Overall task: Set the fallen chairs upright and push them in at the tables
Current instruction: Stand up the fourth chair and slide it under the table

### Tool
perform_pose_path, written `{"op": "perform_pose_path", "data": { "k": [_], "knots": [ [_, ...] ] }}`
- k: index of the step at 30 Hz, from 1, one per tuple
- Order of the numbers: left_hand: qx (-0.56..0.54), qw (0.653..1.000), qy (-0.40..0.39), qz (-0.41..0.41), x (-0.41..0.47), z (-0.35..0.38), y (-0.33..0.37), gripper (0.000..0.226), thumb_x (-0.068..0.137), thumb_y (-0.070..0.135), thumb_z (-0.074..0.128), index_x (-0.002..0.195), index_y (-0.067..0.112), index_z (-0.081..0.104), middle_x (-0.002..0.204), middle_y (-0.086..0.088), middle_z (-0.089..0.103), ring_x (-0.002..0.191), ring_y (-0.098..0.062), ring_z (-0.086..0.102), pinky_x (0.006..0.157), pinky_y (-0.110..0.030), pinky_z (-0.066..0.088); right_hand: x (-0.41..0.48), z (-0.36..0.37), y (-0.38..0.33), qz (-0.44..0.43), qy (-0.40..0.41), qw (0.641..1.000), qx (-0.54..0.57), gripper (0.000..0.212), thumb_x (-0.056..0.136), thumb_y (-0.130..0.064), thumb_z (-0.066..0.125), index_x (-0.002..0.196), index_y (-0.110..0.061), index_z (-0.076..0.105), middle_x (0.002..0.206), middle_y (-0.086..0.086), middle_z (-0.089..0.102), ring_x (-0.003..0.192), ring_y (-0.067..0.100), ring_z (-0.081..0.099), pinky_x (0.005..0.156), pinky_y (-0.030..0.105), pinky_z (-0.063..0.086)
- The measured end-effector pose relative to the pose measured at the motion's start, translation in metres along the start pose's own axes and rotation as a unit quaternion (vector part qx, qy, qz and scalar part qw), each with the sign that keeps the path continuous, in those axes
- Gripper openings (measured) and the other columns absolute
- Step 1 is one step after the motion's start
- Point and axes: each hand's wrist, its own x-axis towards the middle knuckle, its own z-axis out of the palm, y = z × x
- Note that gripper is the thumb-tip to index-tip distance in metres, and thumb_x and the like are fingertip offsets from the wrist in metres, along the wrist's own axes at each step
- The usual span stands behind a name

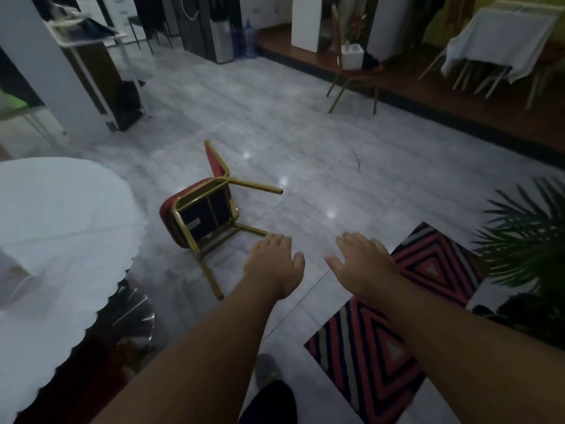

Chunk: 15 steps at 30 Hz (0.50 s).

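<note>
A red-cushioned chair with a gold metal frame lies tipped over on the grey tiled floor, its dark underside and legs turned toward me. It rests just right of a round table with a white scalloped cloth. My left hand reaches forward, palm down, fingers apart, a little right of the chair's nearest legs and not touching them. My right hand is stretched out beside it, also open and empty. A second gold-framed chair stands upright farther back, by a raised wooden platform.
A red, black and grey striped rug lies under my right arm. A potted palm fills the right edge. Another cloth-covered table stands at the back right on the platform. A grey pillar and a stand rise at the left.
</note>
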Motion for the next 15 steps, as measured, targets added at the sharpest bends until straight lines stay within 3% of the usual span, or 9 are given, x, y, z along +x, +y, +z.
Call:
{"op": "perform_pose_path", "data": {
  "k": [5,15],
  "knots": [
    [-0.025,0.999,-0.012,0.016,0.111,-0.012,-0.002,0.059,0.104,0.041,0.032,0.154,0.009,0.031,0.162,-0.01,0.032,0.153,-0.027,0.021,0.125,-0.041,0.015,0.091,-0.03,0.021,0.048,-0.002,0.999,0.016,0.07,0.103,-0.058,0.024,0.16,-0.018,0.02,0.169,0.001,0.012,0.155,0.016,0.007,0.125,0.038,0.003],
    [0.008,0.995,-0.076,0.066,0.303,-0.021,0.022,0.065,0.105,0.045,0.025,0.159,0.01,0.016,0.168,-0.01,0.016,0.156,-0.026,0.009,0.127,-0.042,0.008,0.246,-0.06,0.074,0.086,-0.024,0.996,0.02,0.07,0.103,-0.058,0.021,0.16,-0.018,0.017,0.169,0.0,0.009,0.155,0.015,0.005,0.126,0.039,0.001]
  ]
}}
